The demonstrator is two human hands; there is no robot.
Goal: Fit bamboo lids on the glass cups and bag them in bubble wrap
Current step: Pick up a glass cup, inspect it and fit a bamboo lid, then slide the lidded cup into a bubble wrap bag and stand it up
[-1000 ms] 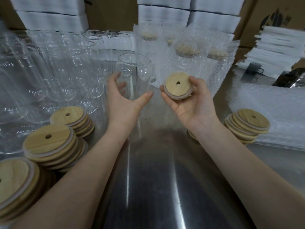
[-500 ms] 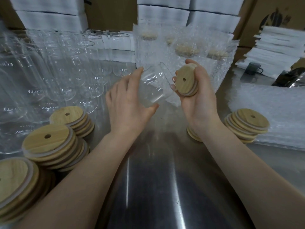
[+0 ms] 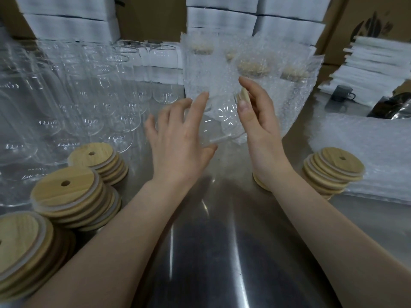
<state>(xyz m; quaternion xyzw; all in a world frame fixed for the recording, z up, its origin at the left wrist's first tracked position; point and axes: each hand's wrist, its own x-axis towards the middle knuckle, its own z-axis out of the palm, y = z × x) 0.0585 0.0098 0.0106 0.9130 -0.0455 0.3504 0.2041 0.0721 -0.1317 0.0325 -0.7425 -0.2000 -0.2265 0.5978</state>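
Left hand (image 3: 178, 143) holds a glass cup (image 3: 222, 123) on its side above the steel table (image 3: 222, 252), fingers spread and curled round the base end. The right hand (image 3: 260, 130) pinches a bamboo lid (image 3: 244, 96), seen edge-on, between thumb and fingers against the cup's mouth. A cardboard box (image 3: 369, 27) at the back right bears a dark leaf-like mark; any lettering on it is too blurred to read.

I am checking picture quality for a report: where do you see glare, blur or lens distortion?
Head view: glare streaks run down the steel table; head view: the left hand and the cup it holds are motion-blurred; head view: the wide lens curves the lid stacks at left.
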